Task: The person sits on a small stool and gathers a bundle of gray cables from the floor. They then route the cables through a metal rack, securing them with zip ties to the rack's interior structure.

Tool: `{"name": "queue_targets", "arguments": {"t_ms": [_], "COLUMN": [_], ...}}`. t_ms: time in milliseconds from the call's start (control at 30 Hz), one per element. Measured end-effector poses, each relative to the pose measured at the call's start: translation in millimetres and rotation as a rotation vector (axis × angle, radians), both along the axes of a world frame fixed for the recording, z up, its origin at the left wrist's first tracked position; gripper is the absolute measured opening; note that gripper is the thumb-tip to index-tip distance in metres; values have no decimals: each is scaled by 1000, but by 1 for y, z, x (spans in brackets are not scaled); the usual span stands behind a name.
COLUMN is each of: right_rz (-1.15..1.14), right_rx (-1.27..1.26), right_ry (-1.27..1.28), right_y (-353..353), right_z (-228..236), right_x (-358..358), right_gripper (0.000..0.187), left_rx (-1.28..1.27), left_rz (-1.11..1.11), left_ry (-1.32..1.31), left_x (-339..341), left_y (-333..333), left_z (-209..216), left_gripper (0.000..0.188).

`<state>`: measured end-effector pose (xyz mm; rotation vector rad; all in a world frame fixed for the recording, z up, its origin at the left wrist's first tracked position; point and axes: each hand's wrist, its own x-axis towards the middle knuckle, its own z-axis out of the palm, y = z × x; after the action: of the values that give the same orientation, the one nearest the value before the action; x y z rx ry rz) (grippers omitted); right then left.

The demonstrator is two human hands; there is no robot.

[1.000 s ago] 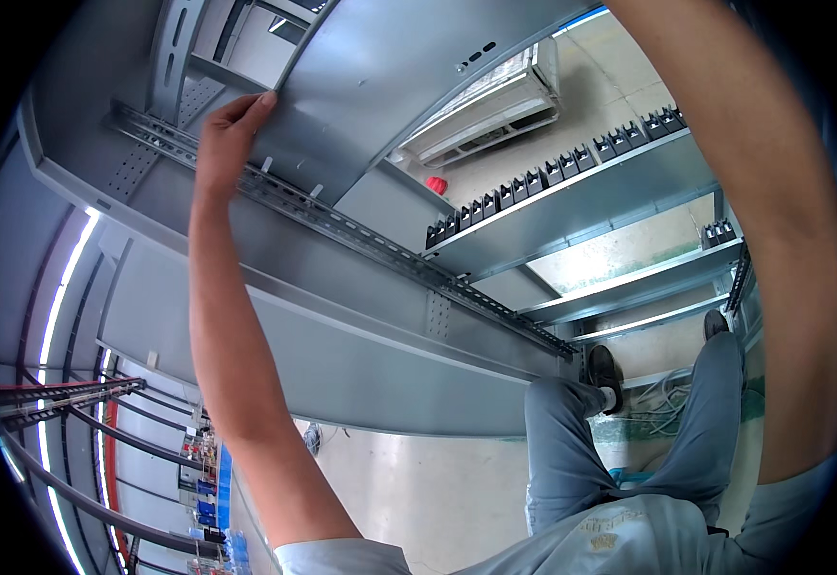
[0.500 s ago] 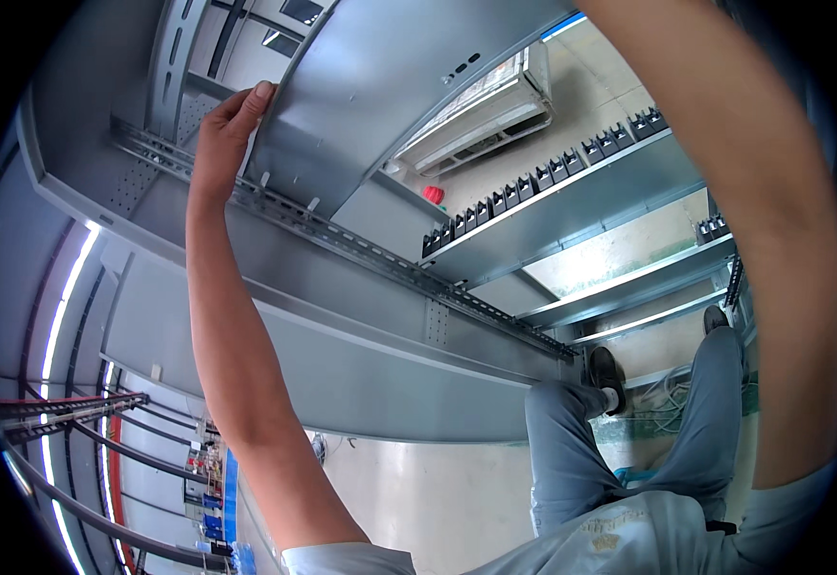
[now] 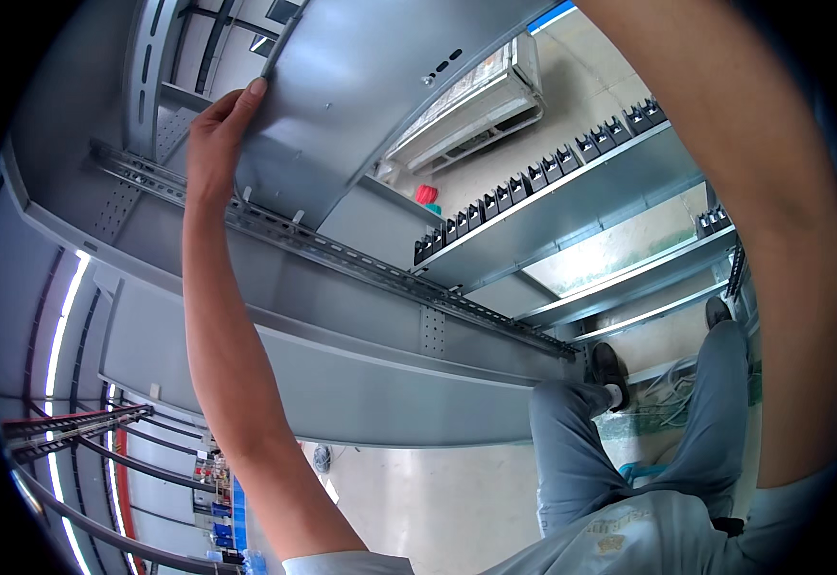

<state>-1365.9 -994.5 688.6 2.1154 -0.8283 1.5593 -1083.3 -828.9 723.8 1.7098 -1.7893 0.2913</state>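
Observation:
My left hand (image 3: 219, 144) reaches up and grips the left edge of a broad grey sheet-metal panel (image 3: 342, 96). Its thumb lies along the edge and the other fingers are curled, partly hidden. The panel is tilted inside a grey metal cabinet frame, its lower edge close to a slotted rail (image 3: 342, 244). Small holes and a few slots show in the panel's face. My right arm (image 3: 773, 192) stretches up past the top of the picture, so its hand is out of sight.
Metal crossbars (image 3: 572, 211) carry a row of black clip-like holders (image 3: 505, 196). Beyond the frame, a long white box-shaped unit (image 3: 466, 105) lies on the floor beside a red item (image 3: 426, 195). A long grey side panel (image 3: 390, 383) runs below my left arm. Cables (image 3: 668, 398) lie near my feet.
The panel and my left hand sit slightly farther left and higher in the picture, along with much of the cabinet. The left hand keeps its grip on the panel's edge.

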Motion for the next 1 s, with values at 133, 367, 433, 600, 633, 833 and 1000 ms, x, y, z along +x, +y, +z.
{"name": "queue_targets", "arguments": {"t_ms": [133, 367, 433, 600, 633, 833, 1000], "right_rz": [-37, -30, -50, -102, -91, 325, 220], "right_rx": [10, -28, 1, 259, 369, 265, 374], "right_ry": [1, -13, 2, 33, 42, 360, 355], "right_y": [-1, -1, 2, 34, 41, 67, 60], "right_z": [-1, -1, 0, 18, 17, 34, 45], "right_x": [2, 4, 0, -5, -1, 51, 69], "right_gripper": [54, 55, 54, 60, 62, 51, 56], "left_rx": [59, 25, -4, -54, -87, -160, -321], "left_rz": [-9, 68, 89, 101, 120, 2, 27], "left_ry": [96, -17, -42, -86, -91, -89, -188], "left_x": [-10, -10, -15, -7, -2, 64, 68], "left_y": [1, -2, -3, 0, 5, 44, 44], "left_z": [2, 2, -3, -4, -9, -21, -34], "left_gripper": [64, 77, 80, 75, 69, 52, 41]}}
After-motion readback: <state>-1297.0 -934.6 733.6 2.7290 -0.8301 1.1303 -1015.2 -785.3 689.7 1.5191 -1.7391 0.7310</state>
